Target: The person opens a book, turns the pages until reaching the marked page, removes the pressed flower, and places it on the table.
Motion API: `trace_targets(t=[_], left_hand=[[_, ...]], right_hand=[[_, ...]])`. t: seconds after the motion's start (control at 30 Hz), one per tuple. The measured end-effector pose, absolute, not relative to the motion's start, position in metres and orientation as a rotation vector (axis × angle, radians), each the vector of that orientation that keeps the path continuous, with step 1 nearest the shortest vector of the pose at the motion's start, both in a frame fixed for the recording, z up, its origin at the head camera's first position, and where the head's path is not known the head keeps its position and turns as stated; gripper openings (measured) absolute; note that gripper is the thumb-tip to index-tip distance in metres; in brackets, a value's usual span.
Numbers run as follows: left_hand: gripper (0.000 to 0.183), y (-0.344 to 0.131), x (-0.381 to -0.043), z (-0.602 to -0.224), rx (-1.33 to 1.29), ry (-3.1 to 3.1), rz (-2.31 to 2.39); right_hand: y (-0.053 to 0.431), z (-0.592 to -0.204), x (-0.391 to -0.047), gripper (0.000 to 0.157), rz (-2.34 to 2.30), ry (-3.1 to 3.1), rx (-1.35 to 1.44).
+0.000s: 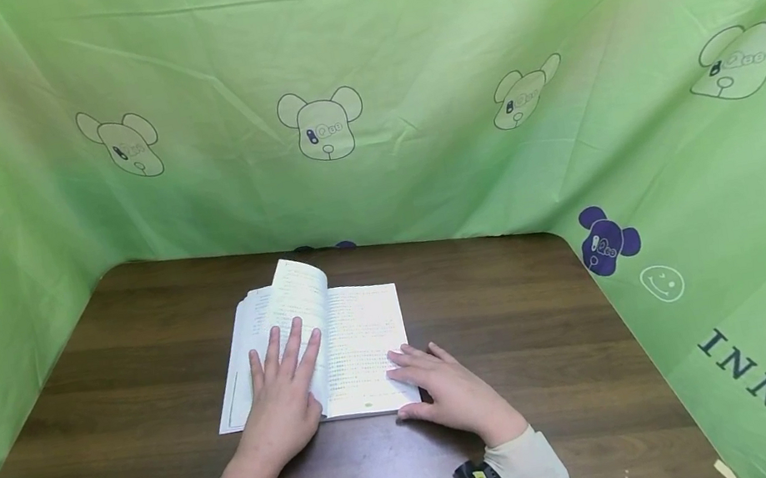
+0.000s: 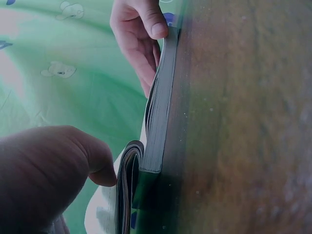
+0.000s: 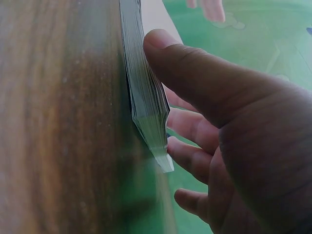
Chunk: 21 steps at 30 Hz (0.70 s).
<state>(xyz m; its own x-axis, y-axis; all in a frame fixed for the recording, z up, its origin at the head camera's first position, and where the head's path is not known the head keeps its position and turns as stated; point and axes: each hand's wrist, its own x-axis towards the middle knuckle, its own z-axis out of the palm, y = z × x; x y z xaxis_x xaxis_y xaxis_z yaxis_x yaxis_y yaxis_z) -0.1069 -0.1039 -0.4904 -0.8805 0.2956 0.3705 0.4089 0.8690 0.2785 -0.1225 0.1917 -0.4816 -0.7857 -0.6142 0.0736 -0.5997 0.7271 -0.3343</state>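
An open book (image 1: 366, 343) with printed pages lies on the wooden table. One leaf (image 1: 300, 287) on its left side curves up, its top standing above the other pages. My left hand (image 1: 278, 409) rests on the left pages with its fingers spread. At the lower right corner, my right hand (image 1: 454, 392) touches the book, its fingertips on the right page's outer edge. In the right wrist view the thumb (image 3: 165, 41) lies against the upper edge of the thick page block (image 3: 146, 83), the other fingers beside it. The left wrist view shows the left pages (image 2: 127, 180) bent over near the spine.
The brown wooden table (image 1: 514, 293) extends around the book on all sides. A green curtain (image 1: 394, 34) with bear-head prints encloses the table at the back and both sides. A small pale object (image 1: 726, 471) sits at the table's right edge.
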Motion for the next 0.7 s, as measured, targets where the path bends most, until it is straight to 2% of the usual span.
trace_targets(t=[0.7], left_hand=[[0.062, -0.1015, -0.102, -0.4851, -0.461, -3.014, -0.575]], right_hand=[[0.1921, -0.4797, -0.1215, 0.057, -0.521, 2.89, -1.04]])
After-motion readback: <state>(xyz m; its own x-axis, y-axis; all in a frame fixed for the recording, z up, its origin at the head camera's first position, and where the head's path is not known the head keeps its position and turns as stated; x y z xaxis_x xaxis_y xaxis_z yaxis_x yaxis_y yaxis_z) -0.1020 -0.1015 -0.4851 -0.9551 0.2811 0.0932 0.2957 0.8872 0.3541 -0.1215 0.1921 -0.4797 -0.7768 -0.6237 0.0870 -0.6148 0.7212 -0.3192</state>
